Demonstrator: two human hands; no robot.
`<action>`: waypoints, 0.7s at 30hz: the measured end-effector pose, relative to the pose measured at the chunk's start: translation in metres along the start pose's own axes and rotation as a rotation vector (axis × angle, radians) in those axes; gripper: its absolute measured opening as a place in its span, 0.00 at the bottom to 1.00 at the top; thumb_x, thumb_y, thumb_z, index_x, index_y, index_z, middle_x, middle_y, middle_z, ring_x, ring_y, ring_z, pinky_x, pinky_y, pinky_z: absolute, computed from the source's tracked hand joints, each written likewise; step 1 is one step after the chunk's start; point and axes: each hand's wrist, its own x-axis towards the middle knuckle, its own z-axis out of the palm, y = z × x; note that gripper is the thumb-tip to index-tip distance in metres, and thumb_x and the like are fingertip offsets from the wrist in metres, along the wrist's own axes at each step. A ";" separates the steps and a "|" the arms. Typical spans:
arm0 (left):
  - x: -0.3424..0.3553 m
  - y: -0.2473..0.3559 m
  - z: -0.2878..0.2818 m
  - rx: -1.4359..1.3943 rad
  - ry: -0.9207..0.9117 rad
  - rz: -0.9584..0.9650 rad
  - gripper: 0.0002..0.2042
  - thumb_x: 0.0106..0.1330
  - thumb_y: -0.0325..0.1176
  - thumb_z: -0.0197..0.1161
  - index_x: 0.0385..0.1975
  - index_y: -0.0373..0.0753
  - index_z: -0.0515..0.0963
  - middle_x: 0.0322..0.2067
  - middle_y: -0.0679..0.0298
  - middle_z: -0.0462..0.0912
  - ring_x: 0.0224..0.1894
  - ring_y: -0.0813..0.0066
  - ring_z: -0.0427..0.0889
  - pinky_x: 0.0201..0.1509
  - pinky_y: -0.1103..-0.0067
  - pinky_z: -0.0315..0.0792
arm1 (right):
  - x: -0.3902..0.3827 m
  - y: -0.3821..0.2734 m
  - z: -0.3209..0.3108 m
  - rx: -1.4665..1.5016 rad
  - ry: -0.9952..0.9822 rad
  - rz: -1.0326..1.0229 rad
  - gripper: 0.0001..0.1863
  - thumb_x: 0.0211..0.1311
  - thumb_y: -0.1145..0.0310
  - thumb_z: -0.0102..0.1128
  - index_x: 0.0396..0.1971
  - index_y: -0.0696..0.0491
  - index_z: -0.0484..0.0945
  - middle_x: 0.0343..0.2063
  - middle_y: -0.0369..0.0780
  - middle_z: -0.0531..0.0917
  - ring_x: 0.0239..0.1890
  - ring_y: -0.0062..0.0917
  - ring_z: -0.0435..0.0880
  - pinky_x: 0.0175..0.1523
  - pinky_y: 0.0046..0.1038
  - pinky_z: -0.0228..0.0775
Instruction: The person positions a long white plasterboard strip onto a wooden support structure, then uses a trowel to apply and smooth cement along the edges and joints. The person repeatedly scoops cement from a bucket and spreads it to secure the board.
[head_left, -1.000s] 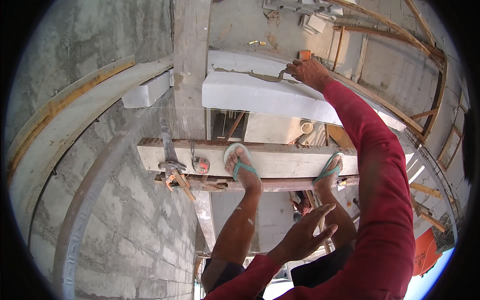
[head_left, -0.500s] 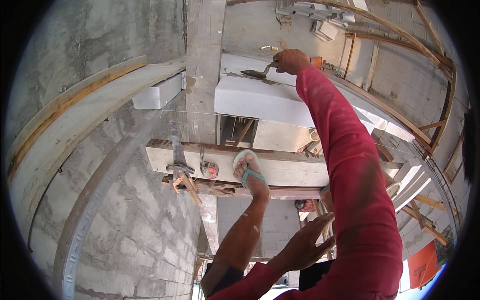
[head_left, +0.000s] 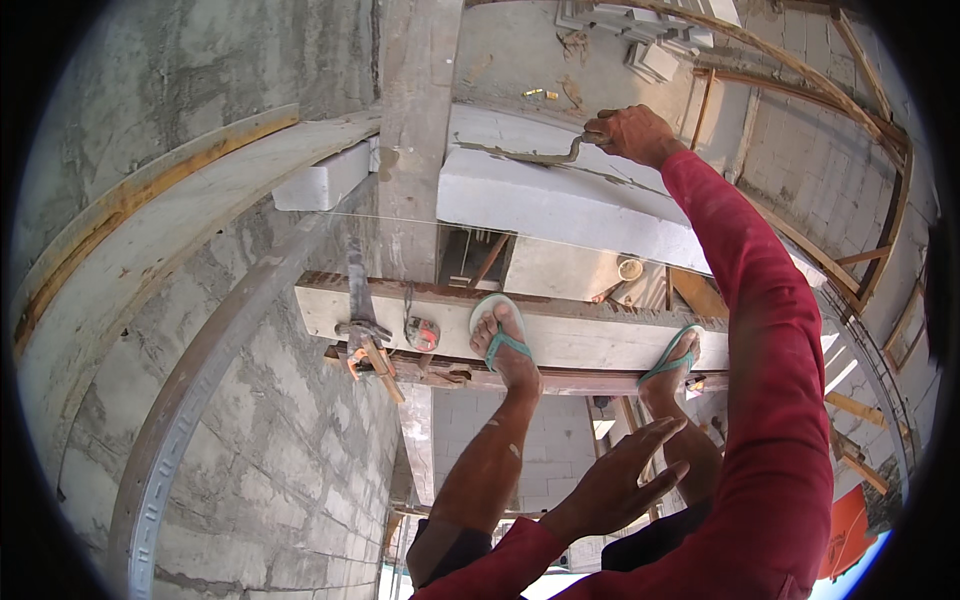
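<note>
My right hand is closed round the handle of a trowel. The trowel's grey blade lies low along the top of a white block wall, beside a thin streak of grey mortar. Over my legs, well apart from the wall, hangs my left hand, its fingers stretched out and nothing in them. A thin string line runs across the near face of the blocks.
My sandalled feet stand on a narrow raised plank, with openings on both sides. Hand tools with a wooden handle and a small red round tool sit at its left. A concrete post borders the blocks; timber bracing stands right.
My right hand has moved to the right along the block top with the trowel, its blade now flatter. My left hand stays about where it was, and my right foot now shows.
</note>
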 end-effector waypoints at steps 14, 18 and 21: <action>0.000 -0.003 0.008 0.031 0.025 0.031 0.33 0.81 0.52 0.55 0.78 0.38 0.60 0.75 0.46 0.64 0.79 0.48 0.63 0.79 0.58 0.62 | 0.044 -0.041 0.040 0.095 0.150 -0.001 0.15 0.72 0.59 0.59 0.54 0.40 0.84 0.41 0.37 0.90 0.44 0.37 0.91 0.48 0.42 0.83; 0.000 0.000 0.002 0.062 0.025 0.043 0.34 0.81 0.53 0.55 0.78 0.38 0.60 0.75 0.46 0.65 0.78 0.49 0.64 0.79 0.58 0.61 | 0.014 -0.014 0.055 0.030 0.099 0.039 0.14 0.72 0.62 0.57 0.54 0.40 0.82 0.42 0.37 0.89 0.44 0.37 0.91 0.47 0.42 0.83; 0.000 0.005 0.001 0.088 0.013 0.017 0.34 0.81 0.53 0.55 0.77 0.37 0.60 0.75 0.46 0.65 0.78 0.49 0.65 0.80 0.58 0.60 | -0.001 0.022 0.051 0.008 -0.025 0.078 0.14 0.71 0.63 0.57 0.54 0.42 0.80 0.44 0.37 0.89 0.44 0.39 0.91 0.48 0.44 0.82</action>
